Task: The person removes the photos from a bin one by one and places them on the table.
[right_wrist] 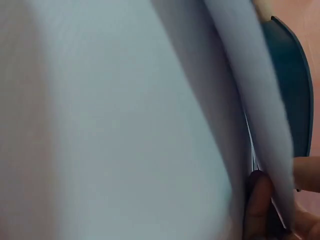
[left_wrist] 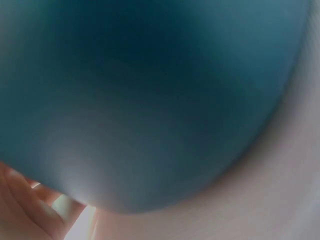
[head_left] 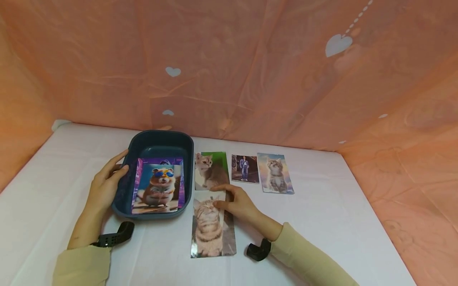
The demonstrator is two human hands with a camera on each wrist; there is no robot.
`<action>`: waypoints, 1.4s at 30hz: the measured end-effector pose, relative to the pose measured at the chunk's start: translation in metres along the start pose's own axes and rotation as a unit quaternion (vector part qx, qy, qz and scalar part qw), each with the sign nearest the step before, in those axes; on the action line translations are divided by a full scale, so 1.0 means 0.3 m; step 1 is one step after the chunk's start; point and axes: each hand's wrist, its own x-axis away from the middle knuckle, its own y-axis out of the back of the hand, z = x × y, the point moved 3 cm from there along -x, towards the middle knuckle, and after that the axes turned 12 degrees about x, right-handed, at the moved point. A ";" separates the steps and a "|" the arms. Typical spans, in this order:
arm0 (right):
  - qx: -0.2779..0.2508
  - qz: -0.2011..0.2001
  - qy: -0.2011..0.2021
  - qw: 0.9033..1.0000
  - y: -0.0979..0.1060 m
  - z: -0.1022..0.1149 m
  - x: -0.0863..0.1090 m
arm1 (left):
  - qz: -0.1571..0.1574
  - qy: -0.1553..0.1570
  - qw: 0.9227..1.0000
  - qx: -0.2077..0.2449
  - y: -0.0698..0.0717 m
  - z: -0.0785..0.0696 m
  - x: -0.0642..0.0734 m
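My left hand [head_left: 103,186] grips the left rim of a dark teal plastic tub [head_left: 161,138], thumb on the inner side. In the left wrist view the tub [left_wrist: 150,125] fills most of the frame. Inside it lies a hamster-in-sunglasses card [head_left: 159,190] over a purple card [head_left: 137,171]. My right hand [head_left: 239,204] pinches the upper part of a photo card of a tabby cat [head_left: 207,230], which overlaps another card beneath it. In the right wrist view the pale back of a card [right_wrist: 260,100] rises from between thumb and fingers.
Just above the held card lies a card of a cat on green [head_left: 219,171]. Farther right are a small card of a standing person [head_left: 245,169] and a kitten card [head_left: 275,173]. A white-covered table [head_left: 322,222] meets an orange curtain [head_left: 250,79] behind.
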 end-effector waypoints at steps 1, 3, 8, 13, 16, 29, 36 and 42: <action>0.004 -0.003 0.001 1.000 0.003 -0.001 0.001 | 0.001 0.001 1.000 0.000 -0.001 0.000 0.000; 0.001 -0.004 0.004 1.000 0.008 -0.004 0.003 | 0.002 0.002 1.000 0.001 -0.002 0.000 0.001; -0.025 -0.001 -0.002 1.000 0.022 -0.022 0.015 | 0.003 0.003 1.000 0.002 -0.003 -0.001 0.000; -0.041 -0.005 -0.021 0.999 0.037 -0.042 0.035 | 0.002 0.000 1.000 0.002 -0.001 -0.001 0.001; -0.050 -0.004 -0.029 0.998 0.045 -0.050 0.041 | -0.001 -0.002 1.000 0.001 0.001 -0.001 0.001; -0.069 0.005 -0.029 0.997 0.099 -0.081 0.064 | -0.002 -0.004 1.000 0.002 0.001 0.002 0.001; -0.098 0.011 -0.034 0.995 0.125 -0.063 0.063 | 0.000 -0.006 1.000 0.001 0.003 -0.002 0.000; -0.148 0.023 -0.046 0.988 0.116 -0.017 0.041 | 0.000 -0.004 1.000 0.002 0.001 0.000 0.001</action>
